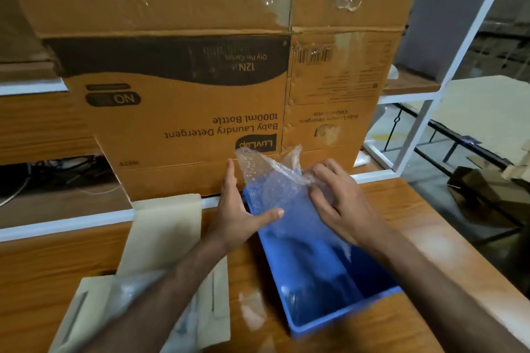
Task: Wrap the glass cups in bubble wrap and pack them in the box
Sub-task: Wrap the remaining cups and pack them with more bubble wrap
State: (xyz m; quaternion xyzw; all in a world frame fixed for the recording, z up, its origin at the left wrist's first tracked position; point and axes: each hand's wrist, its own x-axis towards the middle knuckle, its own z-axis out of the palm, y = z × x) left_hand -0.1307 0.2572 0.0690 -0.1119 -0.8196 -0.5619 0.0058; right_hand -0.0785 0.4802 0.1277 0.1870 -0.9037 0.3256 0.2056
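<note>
Pinching the bubble wrap [275, 180] on its right side, the right hand [335, 203] curls its fingers into the film. The left hand [241, 209] braces the opposite side, fingers straight. The bundle sits between them, over the far end of the blue box [329, 319] — a cup inside cannot be made out.

Left hand [243, 210] spread, right hand [342, 206] pinching

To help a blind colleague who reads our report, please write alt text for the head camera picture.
Two hands hold a bubble wrap bundle over the far end of a blue bin on a wooden table; the right hand grips it, the left hand touches it. A large cardboard box stands behind.
</note>
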